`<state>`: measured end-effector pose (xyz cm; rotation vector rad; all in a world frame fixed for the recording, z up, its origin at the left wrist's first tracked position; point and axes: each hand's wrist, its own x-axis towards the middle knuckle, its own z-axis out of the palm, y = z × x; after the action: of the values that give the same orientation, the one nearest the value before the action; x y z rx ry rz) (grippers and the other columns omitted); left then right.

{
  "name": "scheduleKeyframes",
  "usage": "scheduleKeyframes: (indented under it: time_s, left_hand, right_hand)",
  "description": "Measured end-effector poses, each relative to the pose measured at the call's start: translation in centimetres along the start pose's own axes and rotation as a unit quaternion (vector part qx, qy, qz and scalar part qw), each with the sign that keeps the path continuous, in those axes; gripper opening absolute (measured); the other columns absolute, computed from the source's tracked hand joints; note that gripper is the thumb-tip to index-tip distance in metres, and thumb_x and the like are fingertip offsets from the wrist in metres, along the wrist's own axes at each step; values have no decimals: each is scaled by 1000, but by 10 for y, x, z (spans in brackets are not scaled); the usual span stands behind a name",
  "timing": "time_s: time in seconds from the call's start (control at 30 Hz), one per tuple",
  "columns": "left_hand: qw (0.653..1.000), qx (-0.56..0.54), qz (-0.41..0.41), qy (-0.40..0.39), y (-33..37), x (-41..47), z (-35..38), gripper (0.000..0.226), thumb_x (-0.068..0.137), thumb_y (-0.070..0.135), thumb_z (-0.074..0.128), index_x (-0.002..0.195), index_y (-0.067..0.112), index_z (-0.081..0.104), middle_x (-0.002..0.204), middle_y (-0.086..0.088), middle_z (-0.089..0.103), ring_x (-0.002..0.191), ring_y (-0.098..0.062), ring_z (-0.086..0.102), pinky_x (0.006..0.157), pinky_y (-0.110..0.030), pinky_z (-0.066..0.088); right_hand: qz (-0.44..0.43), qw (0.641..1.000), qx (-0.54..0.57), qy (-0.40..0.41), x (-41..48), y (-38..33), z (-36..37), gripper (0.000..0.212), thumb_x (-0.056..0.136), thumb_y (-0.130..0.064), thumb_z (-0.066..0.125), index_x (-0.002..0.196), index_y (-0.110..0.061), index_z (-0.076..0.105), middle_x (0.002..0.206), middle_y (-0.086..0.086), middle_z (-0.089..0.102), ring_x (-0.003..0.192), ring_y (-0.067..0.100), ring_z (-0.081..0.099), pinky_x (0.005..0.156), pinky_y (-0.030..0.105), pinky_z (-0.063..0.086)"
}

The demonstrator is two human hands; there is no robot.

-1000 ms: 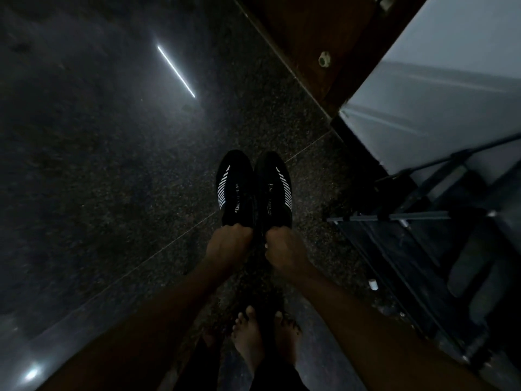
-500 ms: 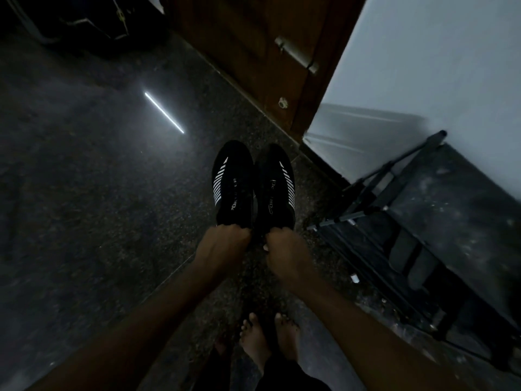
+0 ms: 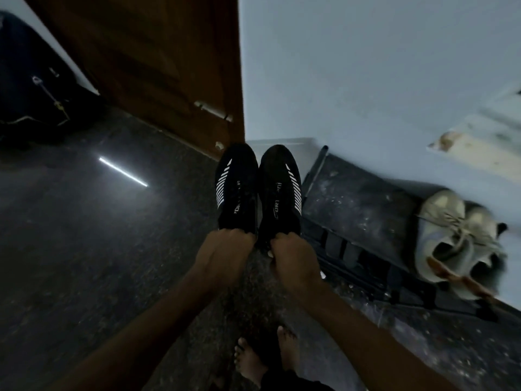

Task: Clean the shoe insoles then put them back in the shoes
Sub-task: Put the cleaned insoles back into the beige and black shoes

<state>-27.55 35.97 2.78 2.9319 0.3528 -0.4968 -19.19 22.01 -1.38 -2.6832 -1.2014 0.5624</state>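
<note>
Black knit with white stripes, the left slip-on shoe (image 3: 236, 190) juts toe-first just beyond our left hand (image 3: 225, 256), which grips its heel collar; the right slip-on shoe (image 3: 279, 193) likewise from our right hand (image 3: 294, 259). We judge them light, floppy; collars hold best. No insoles show.

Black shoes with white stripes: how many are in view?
2. The left shoe is held by the left hand, the right shoe beside it by the right hand. More may be hidden in the dark rack.
</note>
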Motion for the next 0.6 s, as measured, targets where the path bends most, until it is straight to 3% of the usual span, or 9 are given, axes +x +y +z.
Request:
scheduleKeyframes:
  time_s: [0.13,0.27,0.37,0.43,0.6]
  left_hand:
    - [998,33,49,6,41,25,-19,23,102,24,49,120,22,63,113,-3,70,100,-28,70,74,-37,50]
    - [994,59,95,11,86,54,-31,27,102,20,50,125,21,64,117,-4,70,105,-30,68,79,-38,51]
    - [991,60,120,1,118,78,-33,28,101,21,49,126,21,63,118,-5,68,105,-32,67,82,-38,51]
    - [989,62,137,6,138,94,-32,25,101,23,51,121,20,64,112,-6,69,101,-32,68,77,-36,49]
    - [983,56,174,-10,179,130,-25,23,100,21,49,116,15,65,110,-10,69,100,-35,68,79,-39,50]
  right_hand:
    - [58,998,2,23,-23,32,-31,15,93,-13,56,102,-9,68,106,8,65,102,27,59,74,35,43]
    - [125,991,7,51,-40,72,-53,16,96,-17,55,105,-10,65,107,8,64,104,26,59,78,36,46]
    - [149,986,9,75,-47,103,-62,11,93,-14,59,98,-7,67,100,12,66,98,31,62,74,37,48]
    - [164,982,-1,91,-50,121,-68,4,84,-11,69,86,-7,68,89,12,67,87,32,64,65,36,48]
    - [202,975,9,92,-51,170,-60,15,68,-7,79,68,-8,63,69,11,64,68,33,65,50,32,45]
